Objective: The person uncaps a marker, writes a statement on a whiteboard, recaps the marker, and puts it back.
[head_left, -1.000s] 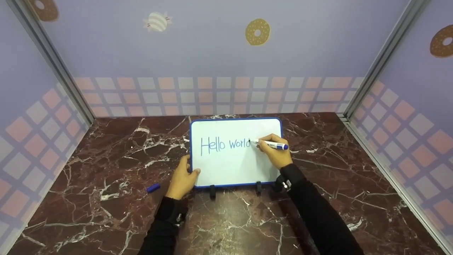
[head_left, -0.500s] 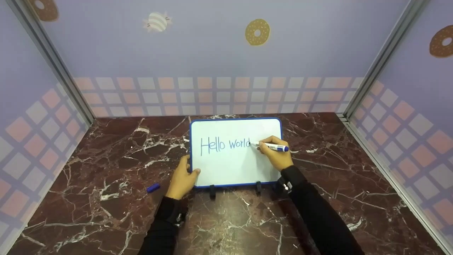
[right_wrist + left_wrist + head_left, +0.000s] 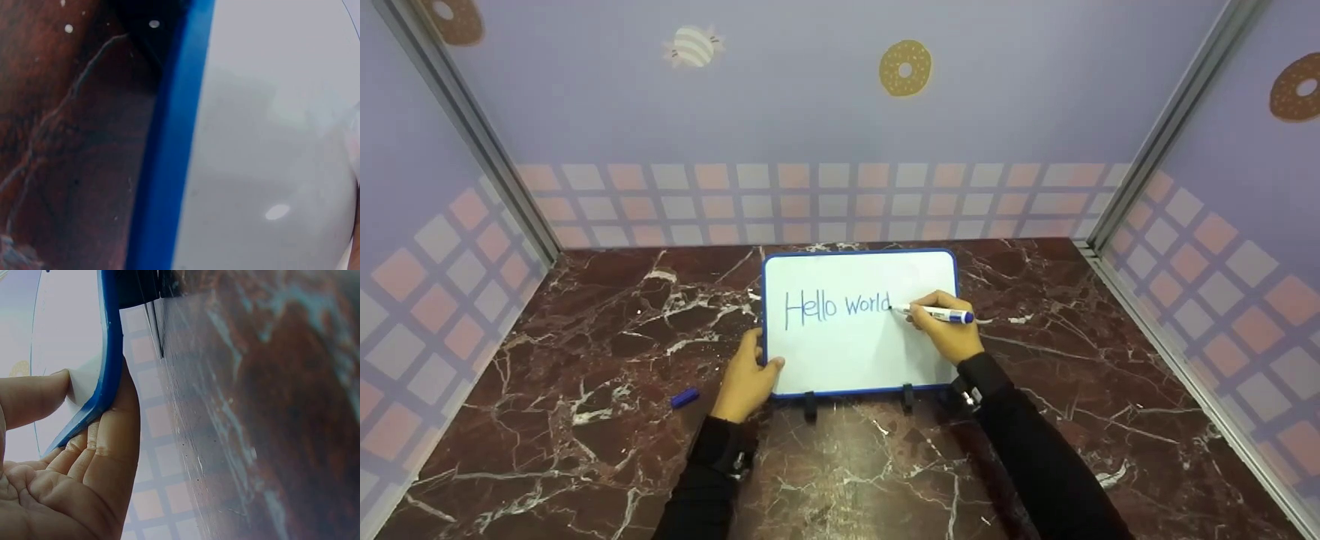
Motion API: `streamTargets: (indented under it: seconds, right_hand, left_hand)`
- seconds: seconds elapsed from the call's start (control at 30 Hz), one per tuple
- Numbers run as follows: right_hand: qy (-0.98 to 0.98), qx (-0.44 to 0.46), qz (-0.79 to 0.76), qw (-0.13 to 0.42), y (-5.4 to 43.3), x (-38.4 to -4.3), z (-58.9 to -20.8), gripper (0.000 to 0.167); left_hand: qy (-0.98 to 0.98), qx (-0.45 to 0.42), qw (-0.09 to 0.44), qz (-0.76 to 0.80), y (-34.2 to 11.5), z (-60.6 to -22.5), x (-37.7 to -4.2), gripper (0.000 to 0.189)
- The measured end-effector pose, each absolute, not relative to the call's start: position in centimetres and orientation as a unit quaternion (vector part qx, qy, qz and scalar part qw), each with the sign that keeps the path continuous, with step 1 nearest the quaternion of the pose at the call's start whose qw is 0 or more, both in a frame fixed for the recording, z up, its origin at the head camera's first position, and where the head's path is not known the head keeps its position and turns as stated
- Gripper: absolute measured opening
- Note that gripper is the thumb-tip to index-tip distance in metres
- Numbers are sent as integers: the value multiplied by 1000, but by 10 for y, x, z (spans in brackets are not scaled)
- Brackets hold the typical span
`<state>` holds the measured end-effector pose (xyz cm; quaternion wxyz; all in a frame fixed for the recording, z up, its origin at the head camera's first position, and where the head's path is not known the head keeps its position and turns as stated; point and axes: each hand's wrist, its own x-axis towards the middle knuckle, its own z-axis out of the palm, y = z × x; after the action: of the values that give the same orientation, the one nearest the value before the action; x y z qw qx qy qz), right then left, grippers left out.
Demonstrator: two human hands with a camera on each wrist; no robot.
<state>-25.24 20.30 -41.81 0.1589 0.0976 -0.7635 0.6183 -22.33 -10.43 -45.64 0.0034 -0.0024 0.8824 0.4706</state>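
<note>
A whiteboard (image 3: 840, 356) with a blue frame stands tilted on black supports and bears "Hello World" in blue. My left hand (image 3: 748, 381) grips its lower left edge; in the left wrist view the thumb (image 3: 36, 396) lies on the white face and the fingers (image 3: 109, 444) are behind the frame. In my right hand (image 3: 952, 330) a white marker (image 3: 945, 313) with a blue end is pinched, its tip at the lower end of the "d". The right wrist view shows mainly the board (image 3: 270, 140), with just a sliver of the hand at its right edge.
A blue marker cap (image 3: 685, 397) lies on the dark red marbled table (image 3: 585, 450), left of the left hand. Black support feet (image 3: 810, 405) jut out below the board. Patterned walls (image 3: 810, 112) enclose the back and both sides.
The right hand and marker have shifted slightly down, the tip sliding from the middle of the "d" to its lower end. Left hand, board and cap stay in place.
</note>
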Motion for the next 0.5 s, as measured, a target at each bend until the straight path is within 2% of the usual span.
streamTargets:
  seconds: [0.5]
  right_hand:
    - [-759,108,623,153,207,-251,-419,7]
  left_hand:
    - [876,5,8,481,-106,-458,-223,63]
